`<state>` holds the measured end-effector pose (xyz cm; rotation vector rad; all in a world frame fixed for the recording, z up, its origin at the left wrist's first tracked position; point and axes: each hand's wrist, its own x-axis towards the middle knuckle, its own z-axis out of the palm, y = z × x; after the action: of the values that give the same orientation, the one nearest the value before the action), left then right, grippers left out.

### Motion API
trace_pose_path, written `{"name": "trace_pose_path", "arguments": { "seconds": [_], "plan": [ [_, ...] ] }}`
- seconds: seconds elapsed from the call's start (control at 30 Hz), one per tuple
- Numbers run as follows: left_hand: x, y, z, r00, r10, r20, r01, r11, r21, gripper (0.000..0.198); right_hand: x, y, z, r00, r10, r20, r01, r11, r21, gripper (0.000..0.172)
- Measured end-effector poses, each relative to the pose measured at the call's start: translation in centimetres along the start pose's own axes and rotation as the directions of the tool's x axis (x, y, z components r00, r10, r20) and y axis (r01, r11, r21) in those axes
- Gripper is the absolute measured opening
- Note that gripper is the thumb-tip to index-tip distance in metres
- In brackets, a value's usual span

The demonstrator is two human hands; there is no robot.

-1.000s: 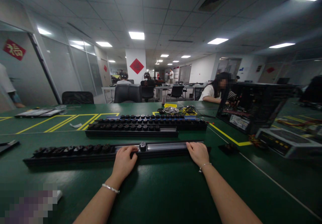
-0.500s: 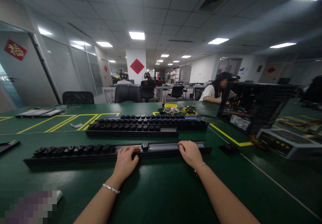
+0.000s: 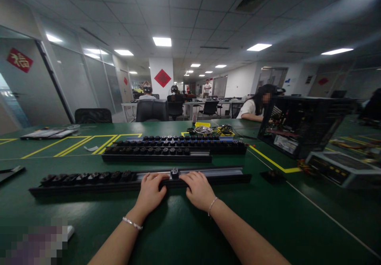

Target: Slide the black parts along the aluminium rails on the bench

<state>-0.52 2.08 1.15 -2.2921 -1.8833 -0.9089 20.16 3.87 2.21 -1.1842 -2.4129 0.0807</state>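
A long black rail (image 3: 89, 190) with a silver channel lies across the table in front of me. Several black socket-like blocks (image 3: 104, 176) sit in its left part. One separate block (image 3: 174, 173) stands upright in the channel between my hands. My left hand (image 3: 151, 190) is closed over the rail's front wall just left of that block, thumb in front. On its other side, my right hand (image 3: 199, 189) curls over the same wall, its fingertips close to the block. Whether the fingertips press on the block, I cannot tell.
Behind lie more rails (image 3: 154, 158) filled with black blocks. An open computer case (image 3: 309, 122) and a power supply (image 3: 345, 169) stand at right, near a seated person (image 3: 250, 108). A metal dish (image 3: 203, 130) and cables (image 3: 224, 130) lie farther back.
My right hand has slid left along the rail, from near its right end to beside the lone block. My left hand stays in nearly the same place.
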Motion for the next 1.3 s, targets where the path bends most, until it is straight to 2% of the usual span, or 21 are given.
{"name": "trace_pose_path", "arguments": {
  "seconds": [0.4, 0.7, 0.83, 1.3],
  "plan": [
    [-0.1, 0.1, 0.2, 0.995, 0.076, 0.061, -0.078, 0.997, 0.024, 0.042, 0.2, 0.1, 0.3, 1.0, 0.011, -0.014, -0.011, 0.999, -0.037, 0.046],
    [-0.2, 0.1, 0.4, 0.997, 0.078, 0.019, -0.079, 0.995, 0.055, 0.037, 0.1, 0.2, 0.0, 1.0, 0.013, -0.015, -0.014, 0.998, -0.068, 0.041],
    [-0.1, -0.1, 0.7, 0.996, 0.089, -0.025, -0.086, 0.991, 0.103, 0.041, 0.0, 0.5, -0.1, 1.0, 0.022, -0.022, -0.023, 0.998, -0.06, 0.041],
    [-0.2, -0.6, 1.2, 0.997, 0.083, -0.008, -0.081, 0.987, 0.141, 0.045, -0.4, 1.3, -0.5, 0.999, 0.046, -0.027, -0.048, 0.996, -0.08, 0.039]
  ]
}}
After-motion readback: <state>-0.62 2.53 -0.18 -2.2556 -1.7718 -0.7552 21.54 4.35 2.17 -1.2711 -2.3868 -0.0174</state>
